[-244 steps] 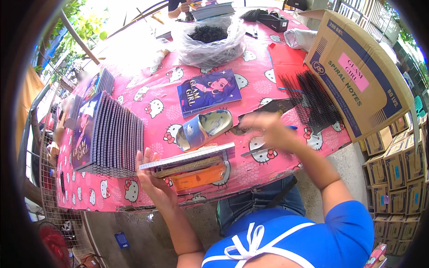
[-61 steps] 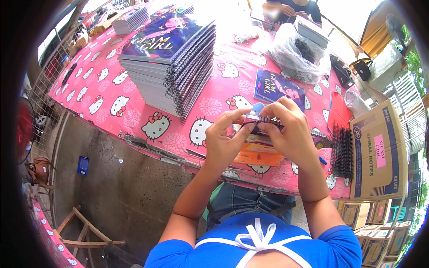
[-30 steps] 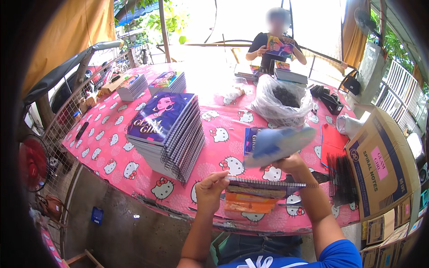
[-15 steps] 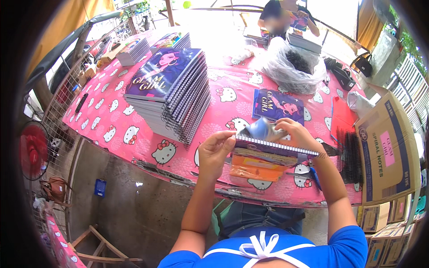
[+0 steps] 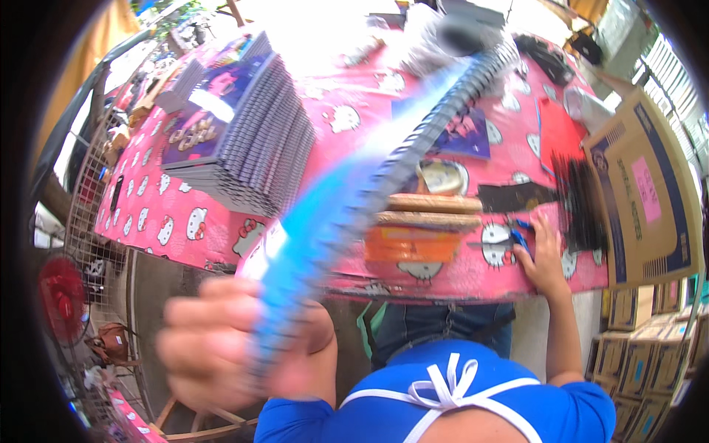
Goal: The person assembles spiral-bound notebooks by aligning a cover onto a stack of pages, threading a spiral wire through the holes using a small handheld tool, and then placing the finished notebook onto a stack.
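Observation:
My left hand [image 5: 236,347] is raised close to the camera and blurred, gripping a blue spiral-bound notebook [image 5: 354,192] that slants up to the right, its black wire spine facing me. My right hand [image 5: 543,251] rests flat on the pink cartoon-cat tablecloth [image 5: 185,221] near the front edge, touching a small blue object beside a bundle of black spiral wires [image 5: 580,203]. An orange block with wooden strips [image 5: 413,232] lies on the table between my hands.
A tall stack of purple-covered spiral notebooks [image 5: 236,140] stands at the left of the table. A single purple notebook [image 5: 465,133] lies further back. A large open cardboard box [image 5: 642,192] stands at the right, smaller boxes [image 5: 635,362] below. A red fan [image 5: 63,295] sits lower left.
Both hands held the notebook over the orange block half a second ago. Now my left hand alone has swung it up toward the camera, and my right hand has dropped onto the table.

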Demonstrator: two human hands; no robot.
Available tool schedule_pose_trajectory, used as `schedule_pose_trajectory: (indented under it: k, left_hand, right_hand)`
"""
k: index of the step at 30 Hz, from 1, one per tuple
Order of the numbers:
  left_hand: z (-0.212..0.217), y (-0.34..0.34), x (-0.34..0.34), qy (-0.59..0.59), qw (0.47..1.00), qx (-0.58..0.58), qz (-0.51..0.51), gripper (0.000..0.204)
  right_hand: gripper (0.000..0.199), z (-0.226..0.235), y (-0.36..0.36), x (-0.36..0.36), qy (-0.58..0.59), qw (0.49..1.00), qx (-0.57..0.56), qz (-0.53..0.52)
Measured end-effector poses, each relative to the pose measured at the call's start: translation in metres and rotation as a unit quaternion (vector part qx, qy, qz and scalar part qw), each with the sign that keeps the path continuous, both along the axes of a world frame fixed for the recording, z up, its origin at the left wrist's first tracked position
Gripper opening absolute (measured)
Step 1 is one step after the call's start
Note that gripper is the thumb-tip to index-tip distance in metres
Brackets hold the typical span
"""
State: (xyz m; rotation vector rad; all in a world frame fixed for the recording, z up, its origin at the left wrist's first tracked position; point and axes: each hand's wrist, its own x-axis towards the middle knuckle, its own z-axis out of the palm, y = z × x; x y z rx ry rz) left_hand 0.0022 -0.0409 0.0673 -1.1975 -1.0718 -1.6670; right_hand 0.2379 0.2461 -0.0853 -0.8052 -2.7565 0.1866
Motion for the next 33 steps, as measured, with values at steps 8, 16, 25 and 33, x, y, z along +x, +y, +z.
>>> schedule_pose_trajectory:
  k: [8,16,25,33]
  left_hand:
    - [-0.085,0.029,0.038,-0.143,0.936,-0.315,-0.061,0.029]
    - [-0.081,0.032,0.041,-0.118,0.94,-0.32,-0.035,0.028]
    - [-0.081,0.026,0.033,-0.043,0.937,-0.344,-0.038,0.021]
    - [-0.048,0.026,0.028,-0.05,0.953,-0.298,-0.04,0.028]
  right_hand:
    - [0.038,0.077,-0.065,-0.027,0.228,0.924,-0.278,0.129]
    - [0.045,0.09,-0.101,-0.041,0.204,0.915,-0.213,0.275]
    - [0.037,0.081,-0.09,-0.039,0.074,0.678,-0.717,0.144]
    - [0.057,0.05,-0.023,0.001,0.084,0.99,0.033,0.11]
